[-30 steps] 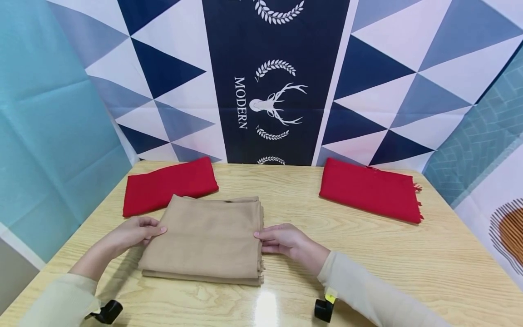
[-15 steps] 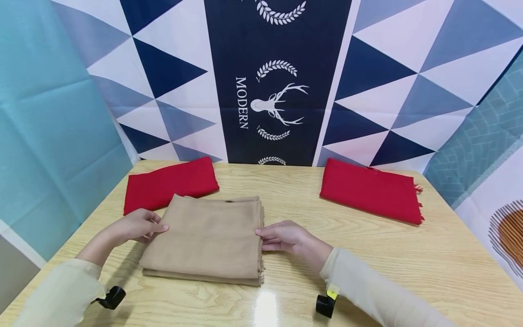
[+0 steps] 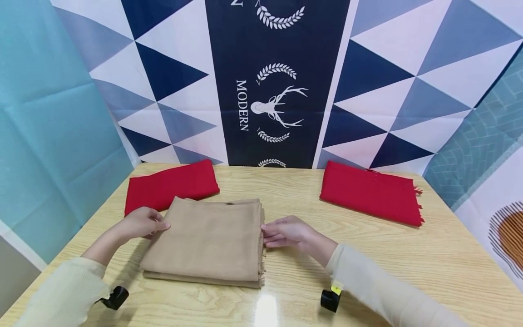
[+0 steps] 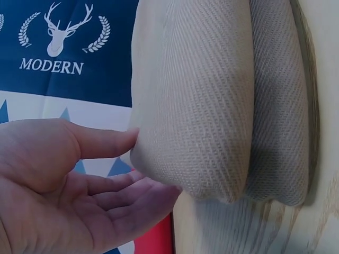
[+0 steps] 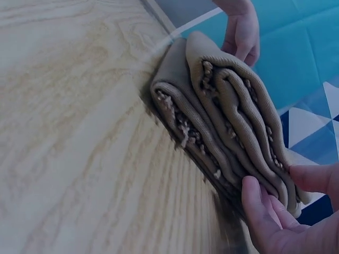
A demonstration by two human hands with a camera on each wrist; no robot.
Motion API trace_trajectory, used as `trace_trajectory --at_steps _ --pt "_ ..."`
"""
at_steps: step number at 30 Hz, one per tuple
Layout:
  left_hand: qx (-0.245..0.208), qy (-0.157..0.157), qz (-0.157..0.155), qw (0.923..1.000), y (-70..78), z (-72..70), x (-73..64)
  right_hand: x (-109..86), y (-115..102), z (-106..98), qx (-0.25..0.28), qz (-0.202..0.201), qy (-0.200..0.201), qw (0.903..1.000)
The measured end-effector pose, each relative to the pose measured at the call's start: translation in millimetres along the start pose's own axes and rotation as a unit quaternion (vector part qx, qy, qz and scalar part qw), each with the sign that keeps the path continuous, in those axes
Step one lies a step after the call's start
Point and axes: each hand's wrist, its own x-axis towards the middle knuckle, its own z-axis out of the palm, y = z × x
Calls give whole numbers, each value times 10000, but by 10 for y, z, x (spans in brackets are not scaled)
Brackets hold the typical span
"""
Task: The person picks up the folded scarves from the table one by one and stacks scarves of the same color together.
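A beige scarf (image 3: pixel 206 240), folded into a thick rectangle with fringed ends on its right side, lies left of centre on the table. My left hand (image 3: pixel 140 223) holds its left side near the far corner, thumb at the upper edge and fingers below, as the left wrist view also shows. At the fringed right side, my right hand (image 3: pixel 292 234) lightly pinches the stacked layers. In the right wrist view, the right thumb (image 5: pixel 312 177) touches the top layer while the other fingertips (image 5: pixel 251 193) lie against the layer ends.
A folded red cloth (image 3: pixel 169 184) lies behind the beige scarf at the far left, close to my left hand. Another red folded cloth (image 3: pixel 369 193), fringed, lies far right on the wooden table (image 3: pixel 339 277). A patterned backdrop (image 3: pixel 282 91) stands behind.
My left hand has shifted slightly up and to the right along the scarf's side. The right hand has eased slightly outward, its thumb nearer the edge. The scarf stays almost in place.
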Motion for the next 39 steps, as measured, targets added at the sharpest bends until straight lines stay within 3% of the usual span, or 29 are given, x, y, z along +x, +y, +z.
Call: trace_trajectory --at_steps 6,11,16,26,33,39 --pt "31 359 -21 9993 -3 4 46 34 -54 -50 -52 -13 108 9999" --pt "141 447 44 9989 28 -14 63 55 -103 -94 -250 -114 151 9995" --pt "530 453 163 9974 111 -30 94 70 -150 -171 -642 -305 393 9967" --pt "1230 391 266 9913 284 -74 200 38 -216 -356 -1727 -794 1381 9720" --pt "1584 564 566 9841 426 -93 264 -31 -245 -533 -2037 -922 1551 9623" --pt "1741 626 605 9809 528 -59 302 -93 -262 -686 -2222 -847 1664 9570"
